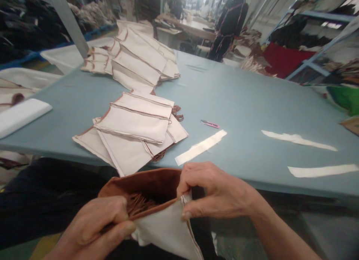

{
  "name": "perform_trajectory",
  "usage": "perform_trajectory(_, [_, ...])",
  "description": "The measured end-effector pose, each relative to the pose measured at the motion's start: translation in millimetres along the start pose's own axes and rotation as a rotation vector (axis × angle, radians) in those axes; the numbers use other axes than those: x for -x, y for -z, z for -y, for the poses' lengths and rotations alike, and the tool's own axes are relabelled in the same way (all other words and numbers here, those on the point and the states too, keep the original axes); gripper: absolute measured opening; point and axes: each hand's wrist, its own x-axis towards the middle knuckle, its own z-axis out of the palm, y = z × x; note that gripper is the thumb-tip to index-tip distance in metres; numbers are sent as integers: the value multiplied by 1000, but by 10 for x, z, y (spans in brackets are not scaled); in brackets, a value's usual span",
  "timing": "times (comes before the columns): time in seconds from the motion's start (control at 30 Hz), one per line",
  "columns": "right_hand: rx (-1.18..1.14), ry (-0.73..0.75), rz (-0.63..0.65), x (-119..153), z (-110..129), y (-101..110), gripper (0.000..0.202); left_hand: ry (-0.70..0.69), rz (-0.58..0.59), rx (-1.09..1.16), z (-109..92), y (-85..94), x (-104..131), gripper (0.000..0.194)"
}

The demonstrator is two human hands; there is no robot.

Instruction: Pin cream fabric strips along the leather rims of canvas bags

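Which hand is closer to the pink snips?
Right. The right hand is below the pink snips in view, a white strip between; the left hand is farther back and left.

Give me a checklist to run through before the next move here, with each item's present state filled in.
1. Left hand has a grip: ok, it holds the near edge of the pale bag.
2. Right hand has a grip: ok, it pinches the bag near the seam.
3. Mouth open: ok, the brown lining and brown cords show inside.
4. A hand free: not ok, both are on the bag.
5. Snips out of the way: ok, they lie on the table beyond the nearest white strip.
6. Bottom of the bag sound: cannot tell, it is out of view.
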Motion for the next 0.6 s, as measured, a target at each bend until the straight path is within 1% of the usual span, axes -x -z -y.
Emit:
perform_trajectory(0.1, [-55,72,-8,-67,139,20,44,-36,-42,96,100,-96,-100,50])
perform_trajectory(0.2, [-76,112,1,-161,260,71,44,-56,-74,171,61,-122,-296,56])
perform_trajectory(0.3, [-5,84,3,-228,366,129,41,-88,-35,176,-121,-84,-456,50])
perform_trajectory(0.37, [19,34,5,-249,440,156,36,-142,-25,138,-277,-65,-496,45])
perform_trajectory(0.4, [10,-3,11,-254,478,166,33,-180,-47,108,-350,-66,-497,41])
perform_trajectory(0.47, [-44,-74,32,-260,549,185,28,-236,-136,43,-475,-87,-485,32])
perform_trajectory(0.53, [-94,-114,36,-263,599,205,28,-243,-206,0,-573,-116,-485,29])
perform_trajectory(0.6, [-117,-146,27,-264,610,216,30,-199,-194,9,-660,-130,-518,26])
